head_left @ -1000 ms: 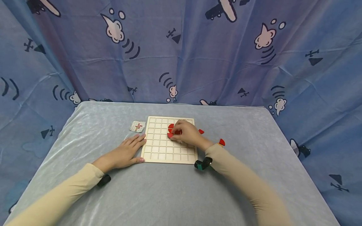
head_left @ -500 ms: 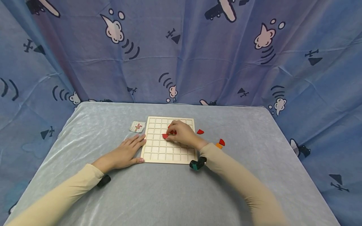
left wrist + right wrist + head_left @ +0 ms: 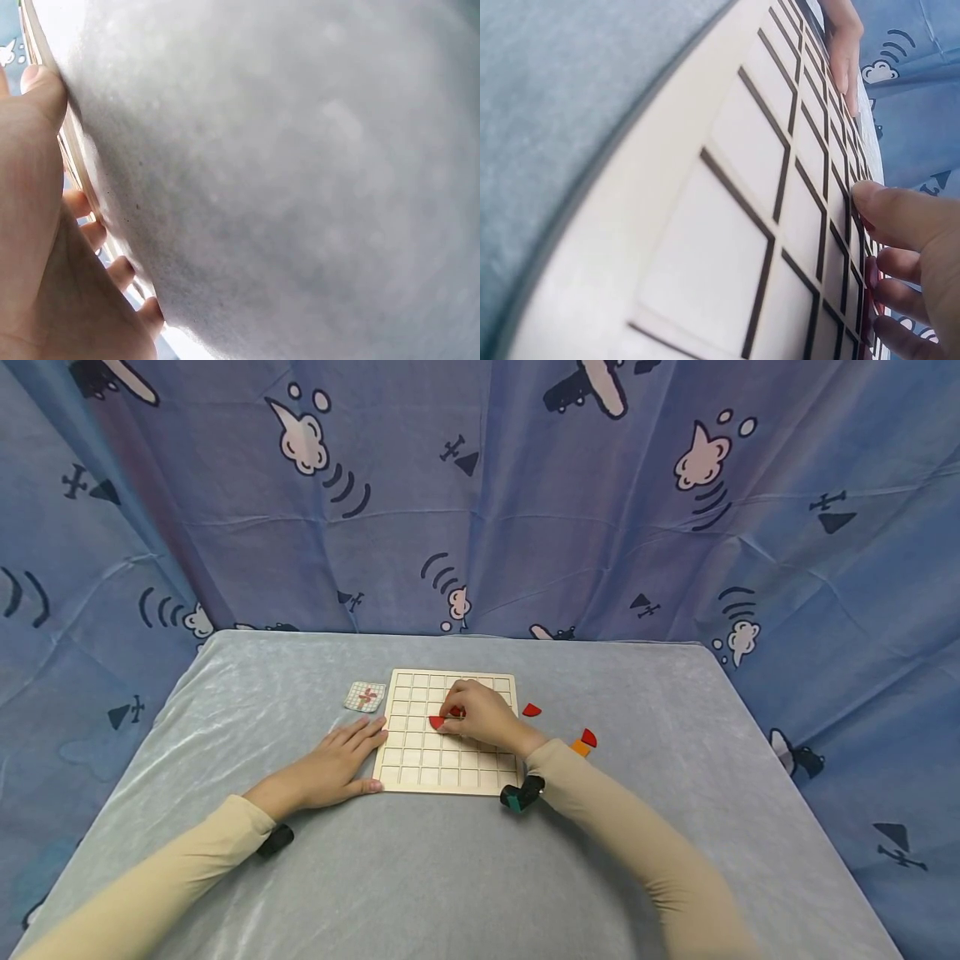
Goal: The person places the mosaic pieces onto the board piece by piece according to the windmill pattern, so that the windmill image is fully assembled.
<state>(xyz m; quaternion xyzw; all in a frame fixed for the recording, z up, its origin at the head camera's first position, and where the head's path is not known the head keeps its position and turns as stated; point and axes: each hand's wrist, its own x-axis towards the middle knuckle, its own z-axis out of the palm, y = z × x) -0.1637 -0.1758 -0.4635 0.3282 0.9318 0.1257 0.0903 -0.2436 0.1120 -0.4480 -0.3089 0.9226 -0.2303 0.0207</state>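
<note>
My right hand (image 3: pixel 483 714) is over the middle of a pale wooden grid board (image 3: pixel 420 768). Its thumb and fingers pinch a red quarter-circle piece (image 3: pixel 436 723), which sits low at the grid. More red (image 3: pixel 457 712) shows beneath the curled fingers, mostly hidden by them. In the right wrist view, the thumb and fingertips (image 3: pixel 864 193) lie close to the squares, and the pinched piece is largely covered. My left hand (image 3: pixel 330 768) rests flat on the cloth with spread fingers, its fingertips and thumb touching the board's left edge.
A small card (image 3: pixel 365 697) with a red pattern on a grid lies left of the board. Right of the board are a red piece (image 3: pixel 532 710), another red piece (image 3: pixel 589 738) and an orange piece (image 3: pixel 581 748). A patterned blue curtain (image 3: pixel 480 502) hangs behind the table.
My right hand has slid left across the board with the red piece, then nearly stopped. The orange piece has come out from behind the sleeve. My left hand has stayed put.
</note>
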